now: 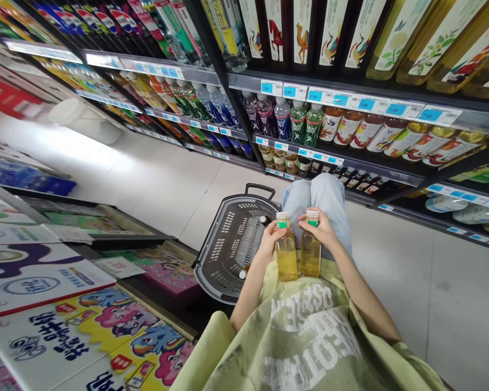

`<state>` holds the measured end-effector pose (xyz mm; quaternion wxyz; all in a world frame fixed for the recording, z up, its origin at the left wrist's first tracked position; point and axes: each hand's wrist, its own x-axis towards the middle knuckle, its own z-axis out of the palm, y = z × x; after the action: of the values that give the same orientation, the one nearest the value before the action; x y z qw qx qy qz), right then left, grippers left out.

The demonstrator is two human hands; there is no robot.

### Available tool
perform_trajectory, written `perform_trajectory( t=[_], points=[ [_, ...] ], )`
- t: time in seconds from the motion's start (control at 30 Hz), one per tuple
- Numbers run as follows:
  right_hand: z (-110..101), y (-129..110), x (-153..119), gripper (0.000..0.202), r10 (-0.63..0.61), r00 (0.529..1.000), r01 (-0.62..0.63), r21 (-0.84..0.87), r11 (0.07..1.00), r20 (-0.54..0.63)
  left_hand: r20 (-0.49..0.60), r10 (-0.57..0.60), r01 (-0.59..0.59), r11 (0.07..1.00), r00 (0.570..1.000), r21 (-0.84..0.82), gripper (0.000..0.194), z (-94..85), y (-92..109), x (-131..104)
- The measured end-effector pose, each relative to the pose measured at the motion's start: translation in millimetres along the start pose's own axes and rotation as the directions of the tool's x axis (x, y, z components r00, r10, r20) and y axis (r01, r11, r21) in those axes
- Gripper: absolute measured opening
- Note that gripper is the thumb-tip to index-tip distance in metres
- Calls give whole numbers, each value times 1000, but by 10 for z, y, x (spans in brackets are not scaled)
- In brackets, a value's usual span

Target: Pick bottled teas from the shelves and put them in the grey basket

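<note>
My left hand (271, 239) is wrapped round the neck of a clear bottle of yellow drink (287, 263) with a white cap and a green neck band. In my right hand (321, 228) is a second, matching bottle (310, 258), gripped near its cap. The two bottles stand upright side by side against my lap, a small gap between them. To the left of my knees, a dark grey shopping basket (215, 271) sits on the floor. Lying in it are items with a black cap and a white cap, partly hidden by the rim and my arm.
Drink shelves (338, 92) with blue price tags run along the front, several rows of bottles on them. On the left, stacked printed cartons (49, 336) reach close to the basket. A white bucket (85, 122) stands farther down the tiled aisle (175, 179).
</note>
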<state>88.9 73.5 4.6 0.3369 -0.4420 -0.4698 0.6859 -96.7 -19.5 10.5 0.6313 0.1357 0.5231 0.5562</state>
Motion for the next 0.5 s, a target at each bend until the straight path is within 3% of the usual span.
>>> perform_trajectory(
  t=[0.1,0.17,0.4,0.5],
  points=[
    [-1,13,9,63,14,1000,-14,25,1000,10,98,-92,112,969,991,-218,53,-97,27,-30],
    [0,13,12,65,28,1000,-28,34,999,8,104,-102,129,941,989,-314,53,-165,32,-35],
    [10,10,14,66,36,999,-35,60,998,-10,77,-33,59,927,997,-371,46,-205,33,-17],
    [8,11,14,66,40,999,-39,58,998,-14,3,-58,54,912,998,-407,41,-181,30,-14]
  ],
)
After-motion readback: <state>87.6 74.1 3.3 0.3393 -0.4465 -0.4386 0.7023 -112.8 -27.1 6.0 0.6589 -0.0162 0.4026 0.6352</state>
